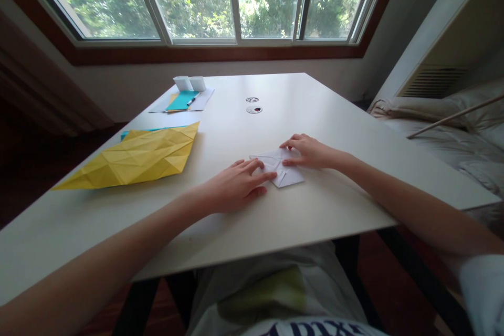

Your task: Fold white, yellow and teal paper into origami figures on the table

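Note:
A small folded white paper (284,174) lies flat on the white table (299,110) in front of me. My left hand (232,187) rests palm down on the table, its fingertips pressing the paper's left edge. My right hand (308,151) lies on the paper's upper right part, fingers pressing it flat. Neither hand lifts the paper.
A large creased yellow paper (137,157) lies to the left over a blue sheet. At the far left corner are two small white folded boxes (189,83), papers, a teal sheet (181,101) and a pen. Two round cable holes (254,109) sit mid-table. A bed (444,131) stands right.

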Motion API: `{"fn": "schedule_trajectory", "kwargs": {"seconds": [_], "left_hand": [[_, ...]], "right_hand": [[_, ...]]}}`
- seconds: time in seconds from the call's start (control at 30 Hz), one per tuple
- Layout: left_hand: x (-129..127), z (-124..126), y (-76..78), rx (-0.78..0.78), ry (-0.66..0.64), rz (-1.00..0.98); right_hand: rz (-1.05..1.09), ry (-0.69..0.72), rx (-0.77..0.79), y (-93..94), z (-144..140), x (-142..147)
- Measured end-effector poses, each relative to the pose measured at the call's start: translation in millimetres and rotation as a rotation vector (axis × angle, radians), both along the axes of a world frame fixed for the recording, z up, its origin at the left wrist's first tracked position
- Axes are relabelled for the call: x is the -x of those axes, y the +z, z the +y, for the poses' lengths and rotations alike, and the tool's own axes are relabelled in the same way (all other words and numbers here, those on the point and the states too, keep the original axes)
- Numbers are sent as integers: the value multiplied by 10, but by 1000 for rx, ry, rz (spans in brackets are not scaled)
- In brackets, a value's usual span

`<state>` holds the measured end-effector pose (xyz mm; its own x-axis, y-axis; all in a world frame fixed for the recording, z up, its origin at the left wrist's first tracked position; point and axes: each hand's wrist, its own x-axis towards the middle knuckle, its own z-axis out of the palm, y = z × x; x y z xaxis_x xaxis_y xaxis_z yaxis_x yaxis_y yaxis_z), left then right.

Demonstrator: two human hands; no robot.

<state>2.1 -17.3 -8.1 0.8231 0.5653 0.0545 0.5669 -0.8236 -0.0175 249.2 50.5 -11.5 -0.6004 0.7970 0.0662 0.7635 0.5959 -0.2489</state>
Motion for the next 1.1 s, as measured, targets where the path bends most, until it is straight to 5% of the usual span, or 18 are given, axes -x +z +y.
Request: {"fn": "schedule_trajectory", "kwargs": {"seconds": [0.33,0.5,0.7,1.1], "left_hand": [[0,-33,22,29,-13,20],[15,-24,10,35,-15,9],[16,-18,-1,19,-18,30],[19,0,4,10,-15,28]], "right_hand": [[237,-55,175,-23,67,21],[332,55,185,7,49,1],[287,205,326,105,27,-53],[239,253,368,129,41,-93]]}}
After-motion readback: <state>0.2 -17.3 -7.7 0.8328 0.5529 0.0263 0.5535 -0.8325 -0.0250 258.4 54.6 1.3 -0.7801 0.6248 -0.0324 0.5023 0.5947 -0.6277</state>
